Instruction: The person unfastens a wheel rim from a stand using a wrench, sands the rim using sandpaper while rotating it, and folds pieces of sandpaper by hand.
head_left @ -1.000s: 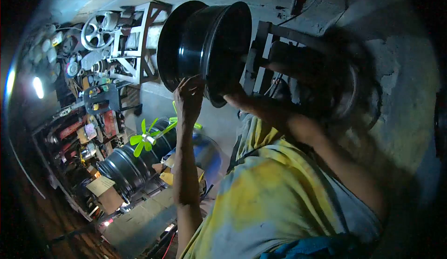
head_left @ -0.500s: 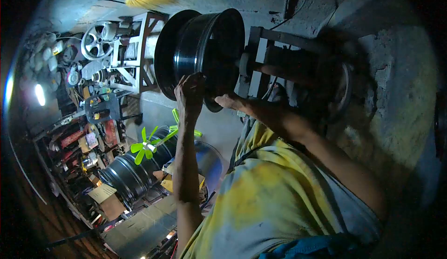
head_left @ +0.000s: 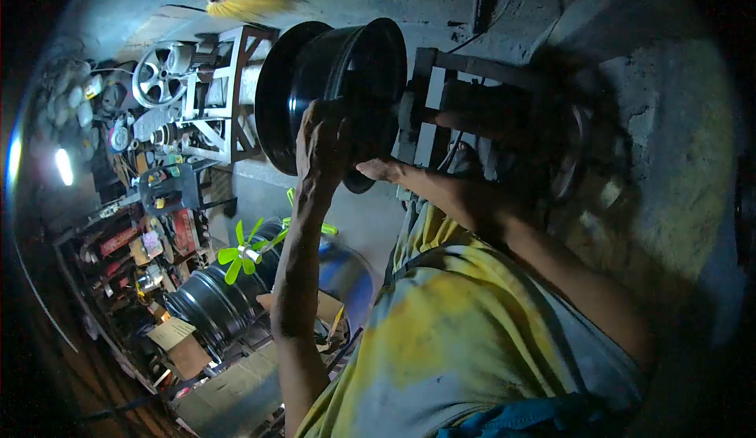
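A glossy black car wheel rim (head_left: 311,68) sits on its side against a dark metal stand (head_left: 429,68), its open end facing right. My left hand (head_left: 321,135) is closed, its bent fingers pressed against the barrel close to the right lip. Whatever its fingers hold, if anything, is hidden. Lower down, at the rim's near edge, my right hand (head_left: 382,170) grips the lip. Its thumb shows on the near side, while the other fingers are mostly out of sight in shadow.
A bright green fan (head_left: 248,255) stands by more dark rims (head_left: 209,304) and a blue drum (head_left: 346,276). A white metal frame (head_left: 235,95) with a motor and pulley is at upper left. A straw broom (head_left: 252,2) lies near the wall.
My left hand has moved up along the rim's barrel, with its back now turned more toward me. The right hand stays at the lower lip. The view has shifted slightly.
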Motion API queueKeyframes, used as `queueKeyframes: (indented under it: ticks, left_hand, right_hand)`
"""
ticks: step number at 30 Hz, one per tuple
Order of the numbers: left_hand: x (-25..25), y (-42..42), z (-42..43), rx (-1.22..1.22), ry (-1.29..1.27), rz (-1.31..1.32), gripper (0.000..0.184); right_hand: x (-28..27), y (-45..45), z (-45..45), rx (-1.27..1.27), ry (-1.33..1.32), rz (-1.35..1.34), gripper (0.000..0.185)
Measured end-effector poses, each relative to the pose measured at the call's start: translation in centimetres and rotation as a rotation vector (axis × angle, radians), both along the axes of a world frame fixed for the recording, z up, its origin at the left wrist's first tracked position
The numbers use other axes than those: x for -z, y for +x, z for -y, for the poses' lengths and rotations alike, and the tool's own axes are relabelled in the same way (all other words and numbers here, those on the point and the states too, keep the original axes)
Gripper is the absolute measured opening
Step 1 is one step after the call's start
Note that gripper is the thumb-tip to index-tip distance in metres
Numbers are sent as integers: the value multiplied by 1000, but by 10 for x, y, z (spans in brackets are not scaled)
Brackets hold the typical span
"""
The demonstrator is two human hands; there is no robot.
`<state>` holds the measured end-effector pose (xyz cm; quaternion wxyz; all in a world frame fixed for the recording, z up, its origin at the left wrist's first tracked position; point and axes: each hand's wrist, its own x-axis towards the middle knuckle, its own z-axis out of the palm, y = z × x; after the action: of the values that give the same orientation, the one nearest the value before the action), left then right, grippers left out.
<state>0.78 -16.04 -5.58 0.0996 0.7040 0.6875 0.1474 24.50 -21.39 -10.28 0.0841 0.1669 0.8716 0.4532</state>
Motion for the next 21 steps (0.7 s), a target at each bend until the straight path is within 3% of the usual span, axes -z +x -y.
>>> queueKeyframes:
  ticks: [5, 8, 17, 18, 20, 21]
  left_hand:
    - [-13, 10, -6, 118, -83, 48, 40]
    - [-9, 9, -12, 153, -88, 82, 42]
    - [17, 0, -16, 240, -180, 329, 45]
    - [8, 6, -15, 238, -186, 329, 45]
    - [-13, 17, -14, -3, -469, 632, 50]
    - [-2, 14, -12, 10, -465, 631, 50]
  right_hand:
    - [-7, -8, -8, 3, 255, 106, 54]
    - [-14, -4, -12, 38, 98, 67, 55]
    - [-16, -1, -7, 24, 64, 66, 59]
    - [-16, -1, -6, 26, 63, 65, 60]
    - [-18, 1, -4, 31, 69, 68, 60]
    - [-18, 1, -1, 38, 73, 72, 61]
